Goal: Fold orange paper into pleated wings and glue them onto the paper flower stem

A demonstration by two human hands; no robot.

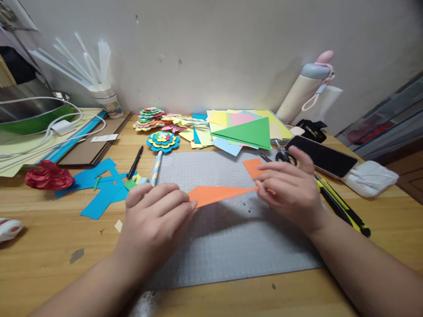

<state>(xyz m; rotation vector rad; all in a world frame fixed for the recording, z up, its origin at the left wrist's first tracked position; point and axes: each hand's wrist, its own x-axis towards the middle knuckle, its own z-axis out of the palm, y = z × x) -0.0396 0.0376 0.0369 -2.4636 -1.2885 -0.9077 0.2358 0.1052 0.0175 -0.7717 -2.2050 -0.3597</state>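
Observation:
A folded piece of orange paper (218,195) is stretched between my two hands above a grey cutting mat (214,251). My left hand (160,215) pinches its wide left end, fingers curled. At the narrow right tip, my right hand (287,189) pinches the paper between thumb and fingers. Another orange piece (253,167) shows on the mat behind my right fingers, partly hidden. Just beyond that hand are dark-handled scissors (286,155). A layered paper flower (163,141) on a striped stem lies past my left hand.
Blue paper scraps (101,200), a black pen (135,162) and crumpled red paper (49,175) are on the left. Coloured sheets (244,132) lie at the back. To the right are a phone (324,155), yellow-black cutters (343,207) and a bottle (302,90).

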